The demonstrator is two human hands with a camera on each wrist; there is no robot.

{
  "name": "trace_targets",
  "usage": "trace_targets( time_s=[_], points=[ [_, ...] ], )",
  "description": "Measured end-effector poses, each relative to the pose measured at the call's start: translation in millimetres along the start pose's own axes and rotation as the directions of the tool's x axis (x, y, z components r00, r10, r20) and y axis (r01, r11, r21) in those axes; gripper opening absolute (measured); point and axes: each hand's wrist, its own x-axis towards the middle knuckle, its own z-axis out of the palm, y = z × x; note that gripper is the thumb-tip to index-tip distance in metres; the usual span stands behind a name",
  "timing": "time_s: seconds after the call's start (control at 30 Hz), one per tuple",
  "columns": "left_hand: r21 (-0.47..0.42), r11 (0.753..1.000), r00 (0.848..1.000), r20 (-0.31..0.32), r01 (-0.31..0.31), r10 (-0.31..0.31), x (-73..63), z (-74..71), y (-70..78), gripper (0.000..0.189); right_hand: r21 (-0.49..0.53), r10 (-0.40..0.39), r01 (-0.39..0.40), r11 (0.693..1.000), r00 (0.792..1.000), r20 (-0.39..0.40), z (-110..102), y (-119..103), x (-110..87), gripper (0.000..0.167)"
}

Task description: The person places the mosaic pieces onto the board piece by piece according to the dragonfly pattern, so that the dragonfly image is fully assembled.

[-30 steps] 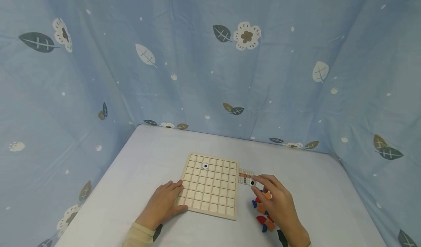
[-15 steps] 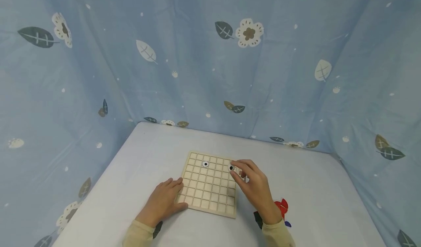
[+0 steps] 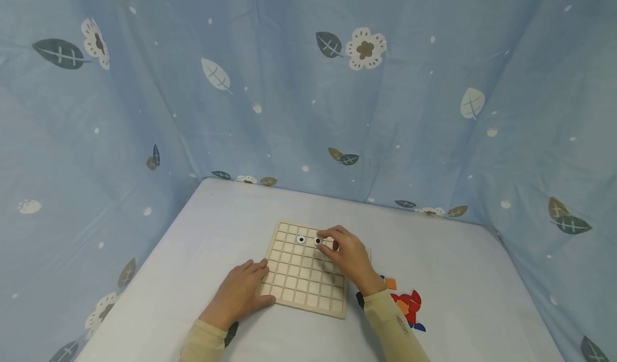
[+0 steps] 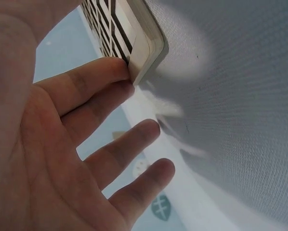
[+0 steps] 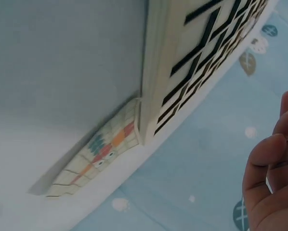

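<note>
Right hand point(image 3: 348, 255) over the far part of the gridded wooden board point(image 3: 301, 281), thumb and forefinger clamped on a small white eye tile point(image 3: 317, 241); pinched by opposite edges, probably so the black dot stays uncovered and the underside is free to meet a cell. Tile is at or just above the board; can't tell if it touches. In the right wrist view that hand is cut off at the frame edge, so no help there. A second eye tile point(image 3: 301, 239) lies on the grid to the held one's left, roughly level with it, about a cell between. Left hand point(image 3: 238, 292) at the board's near-left corner, fingers point(image 4: 149, 132) extended and holding nothing, two together with tips against the board's edge, the other two spread off it; looks like a brace against sliding, leaving the cells uncovered. Printed card point(image 5: 110, 139) lies flat just beside the board's right edge, shows two eyes and coloured blocks on a grid, mostly hidden by the right hand in the head view; likely set there to be checked at a glance. Loose red pieces point(image 3: 412, 304), an orange square point(image 3: 391, 284) and blue pieces point(image 3: 420, 327) sit on the white surface point(image 3: 231, 217) near the right forearm, presumably for easy right-hand reach and off the grid. Patterned blue curtain point(image 3: 289, 110) behind.
</note>
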Motion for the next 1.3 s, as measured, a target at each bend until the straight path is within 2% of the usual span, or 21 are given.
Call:
trace_targets(
  time_s=[0.23,0.5,0.77,1.0,1.3],
  points=[
    [-0.005,1.0,1.0,0.0,-0.007,0.007,-0.3,-1.9,1.3,0.07,-0.066,0.037,-0.027,0.997,0.988,0.152,5,0,15.8,0.028],
    [-0.023,1.0,1.0,0.015,0.005,-0.004,-1.2,-3.8,4.9,0.07,-0.064,0.108,-0.095,0.993,0.964,0.243,13,5,28.0,0.026],
    [-0.024,1.0,1.0,0.013,0.007,-0.007,-2.8,-2.8,5.7,0.071,-0.13,0.166,-0.134,0.982,0.943,0.288,24,8,33.9,0.024],
    [-0.013,1.0,1.0,0.003,0.008,-0.008,-3.0,-0.8,4.3,0.072,-0.131,0.186,-0.152,0.98,0.935,0.301,32,12,35.6,0.022],
    [-0.004,1.0,1.0,0.005,0.008,-0.008,-1.4,1.8,2.9,0.071,-0.118,0.238,-0.21,0.971,0.909,0.342,34,16,39.0,0.021]
  ],
)
